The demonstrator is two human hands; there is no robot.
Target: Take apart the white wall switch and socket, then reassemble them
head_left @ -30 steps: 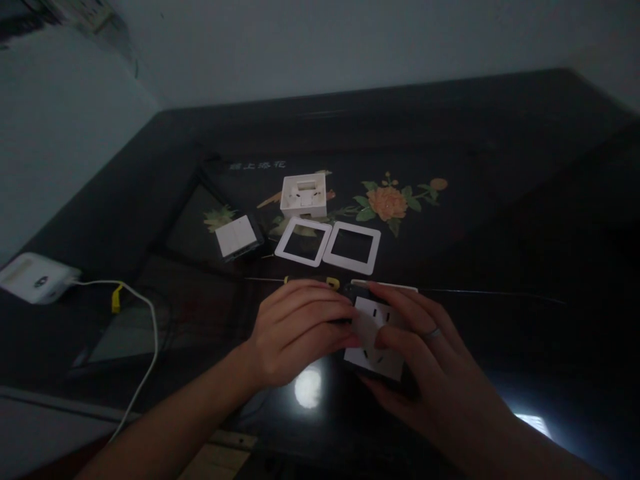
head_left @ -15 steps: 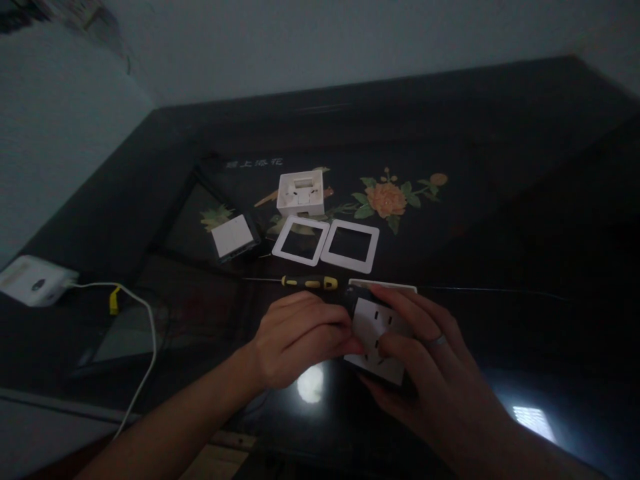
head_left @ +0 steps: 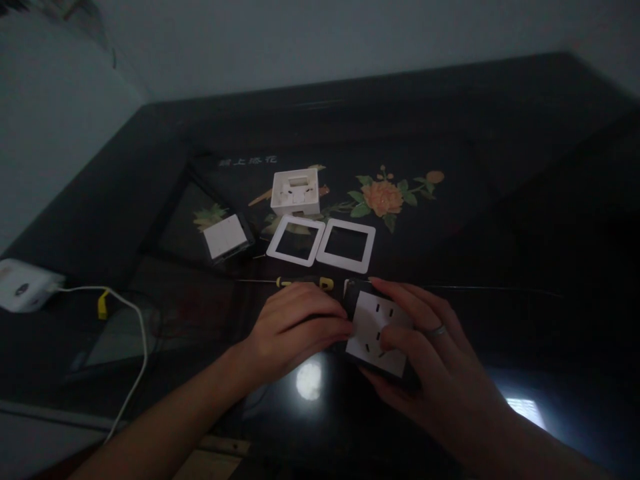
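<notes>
A wall socket (head_left: 369, 335) with a white slotted face and a dark frame is held close to me above the table. My right hand (head_left: 440, 353), wearing a ring, is closed around its right side, with one digit pressed on the white face and others along the far edge. My left hand (head_left: 295, 330) is closed too, its fingertips pinched at the socket's left edge; the exact contact there is partly hidden. Just beyond my left hand lies a screwdriver (head_left: 305, 283) with a yellow and black handle, partly covered by the knuckles.
Two white square frames (head_left: 346, 269) lie side by side beyond the screwdriver. Behind them stands a white open box (head_left: 296, 207). Left of the frames is a blank-faced module (head_left: 225, 237). A white device (head_left: 25, 287) with a cable (head_left: 143, 327) and a yellow tag (head_left: 103, 304) sits at far left.
My left fingers have drawn back from the socket's face to its left edge. My right hand keeps its hold. The whole view has shifted slightly.
</notes>
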